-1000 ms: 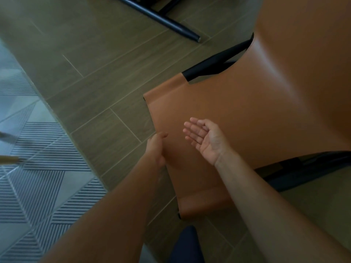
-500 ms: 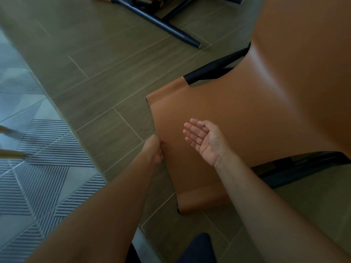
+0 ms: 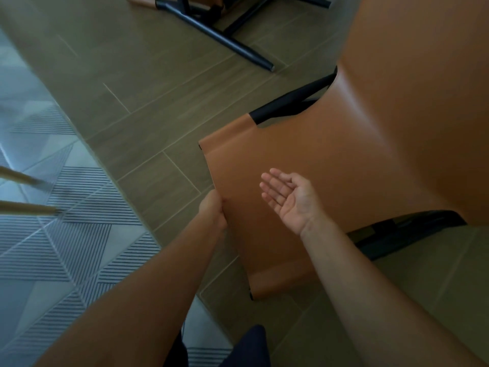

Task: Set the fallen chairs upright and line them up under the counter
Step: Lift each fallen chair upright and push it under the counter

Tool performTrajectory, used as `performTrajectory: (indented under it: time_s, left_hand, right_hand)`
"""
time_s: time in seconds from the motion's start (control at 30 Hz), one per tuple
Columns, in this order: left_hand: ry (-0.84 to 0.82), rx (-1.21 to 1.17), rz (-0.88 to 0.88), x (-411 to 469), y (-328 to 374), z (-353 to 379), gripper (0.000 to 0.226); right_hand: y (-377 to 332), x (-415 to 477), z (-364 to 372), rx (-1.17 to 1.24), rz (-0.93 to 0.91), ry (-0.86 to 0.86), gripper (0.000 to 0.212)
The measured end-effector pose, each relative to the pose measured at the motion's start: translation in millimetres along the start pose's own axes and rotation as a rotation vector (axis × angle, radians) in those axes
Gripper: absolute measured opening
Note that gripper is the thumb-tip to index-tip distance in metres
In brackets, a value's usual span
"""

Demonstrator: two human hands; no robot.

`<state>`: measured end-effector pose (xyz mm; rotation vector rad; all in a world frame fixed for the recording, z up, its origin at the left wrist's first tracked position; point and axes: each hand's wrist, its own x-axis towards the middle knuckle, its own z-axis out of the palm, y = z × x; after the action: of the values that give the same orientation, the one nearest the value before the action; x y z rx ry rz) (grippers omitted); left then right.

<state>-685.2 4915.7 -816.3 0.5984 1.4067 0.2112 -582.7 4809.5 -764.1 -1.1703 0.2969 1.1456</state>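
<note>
Two hands lift steadier: your left hand (image 3: 213, 211) grips the tan leather chair (image 3: 357, 160) by its left edge, so add your open-palmed right hand (image 3: 293, 200).

Brown wood-look plank floor (image 3: 158, 83) borders a grey line-patterned rug (image 3: 68, 250), with two pale wooden legs (image 3: 26, 208) at left.

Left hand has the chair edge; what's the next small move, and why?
Probably close the right hand on the orange chair too: it hovers open, palm up, holding nothing, while only the left hand grips its edge.
</note>
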Motion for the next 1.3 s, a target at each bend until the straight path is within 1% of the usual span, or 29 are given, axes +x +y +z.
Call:
performTrajectory:
  time_s: [0.07,0.1,0.2,0.23,0.33,0.4,0.47,0.5,0.53,0.57,0.63,0.77,0.83,0.87,0.93,0.97,1.03,1.07,1.13,1.23,1.3]
  left_hand:
    - [0.065,-0.067,-0.041,-20.2,1.6,4.7,0.034]
    - [0.093,-0.091,-0.054,-32.2,3.0,6.7,0.038]
    - [0.117,-0.075,-0.075,-77.3,8.6,12.5,0.033]
    - [0.120,-0.070,-0.078,-92.8,11.4,15.1,0.036]
    - [0.099,-0.001,-0.074,-145.3,25.5,28.1,0.044]
    - [0.083,0.038,-0.075,-179.5,38.7,40.3,0.049]
    - [0.081,0.044,-0.068,-217.8,54.0,55.3,0.046]
    - [0.081,0.044,-0.078,-239.6,62.5,63.7,0.039]
    - [0.079,0.062,-0.093,-259.6,70.2,72.6,0.027]
    - [0.065,0.091,-0.109,-281.2,79.1,82.3,0.021]
    - [0.011,0.136,-0.123,-320.5,98.4,103.4,0.023]
    - [-0.138,0.185,-0.083,-389.6,133.1,150.3,0.028]
    - [-0.211,0.173,-0.064,-416.0,149.7,176.0,0.026]
    - [-0.241,0.175,-0.049,-427.3,157.9,189.7,0.025]
    - [-0.299,0.204,-0.023,-445.7,172.4,216.6,0.023]
    - [-0.324,0.224,-0.008,-453.8,178.8,230.6,0.022]
    - [-0.340,0.235,0.013,-466.1,189.0,255.4,0.019]
    - [-0.332,0.229,0.022,-471.4,193.8,267.5,0.018]
    - [-0.304,0.251,0.041,-479.6,201.5,289.3,0.018]
    - [-0.292,0.308,0.058,-485.4,213.6,315.0,0.019]
    - [-0.306,0.349,0.039,-488.1,223.6,325.7,0.017]
  right_hand:
    - [-6.8,-17.0,1.6,0.018,0.008,0.016,0.029]
    - [-11.1,-27.3,2.6,0.036,0.014,0.025,0.030]
    - [-26.6,-65.1,8.6,0.036,-0.001,0.042,0.034]
    - [-33.8,-79.8,11.4,0.014,-0.009,0.037,0.039]
    - [-62.9,-127.0,18.9,-0.034,-0.026,0.028,0.064]
    - [-83.2,-154.7,24.8,-0.021,-0.040,0.026,0.073]
    - [-108.4,-185.1,31.6,-0.006,-0.055,0.040,0.078]
    - [-122.6,-202.0,35.3,-0.006,-0.066,0.047,0.080]
    - [-134.1,-215.9,38.4,-0.018,-0.078,0.059,0.080]
    - [-145.8,-228.5,40.7,-0.036,-0.094,0.070,0.080]
    - [-170.5,-253.3,45.0,-0.083,-0.134,0.103,0.076]
    - [-222.0,-295.7,50.6,-0.182,-0.247,0.253,0.050]
    - [-251.3,-312.8,48.9,-0.202,-0.304,0.323,0.037]
    - [-266.7,-321.4,47.6,-0.245,-0.342,0.346,0.034]
    - [-294.1,-335.9,44.2,-0.428,-0.443,0.354,0.040]
    - [-307.1,-341.5,41.7,-0.541,-0.510,0.345,0.043]
    - [-328.3,-347.8,36.5,-0.824,-0.640,0.326,0.041]
    - [-338.3,-349.3,33.3,-0.972,-0.676,0.335,0.041]
    - [-357.9,-349.8,26.1,-1.154,-0.689,0.395,0.044]
    - [-381.7,-348.3,17.6,-1.285,-0.657,0.487,0.050]
    - [-392.7,-348.2,15.6,-1.360,-0.633,0.497,0.058]
